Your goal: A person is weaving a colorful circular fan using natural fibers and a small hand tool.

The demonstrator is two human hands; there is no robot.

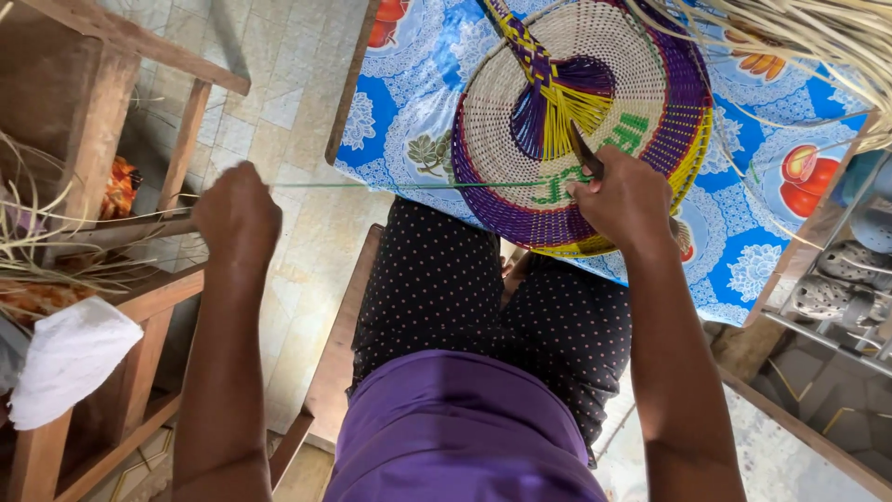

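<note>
Nearest, the person's lap shows a purple top (465, 437) over a black dotted skirt (446, 288). The left hand (237, 216) is closed into a fist around one end of a thin green strand (409, 184), which runs taut and level to the right hand (624, 200). The right hand is closed on a dark-handled tool (585, 153), its fingers touching the near edge of the round woven fan (585, 112). The fan, purple-rimmed with yellow and green detail, lies flat on the blue patterned tablecloth (400, 102). Left of it stands a wooden bench frame (139, 307) carrying a white cloth (70, 358). Loose pale straw strips (790, 33) overhang the far right corner.
</note>
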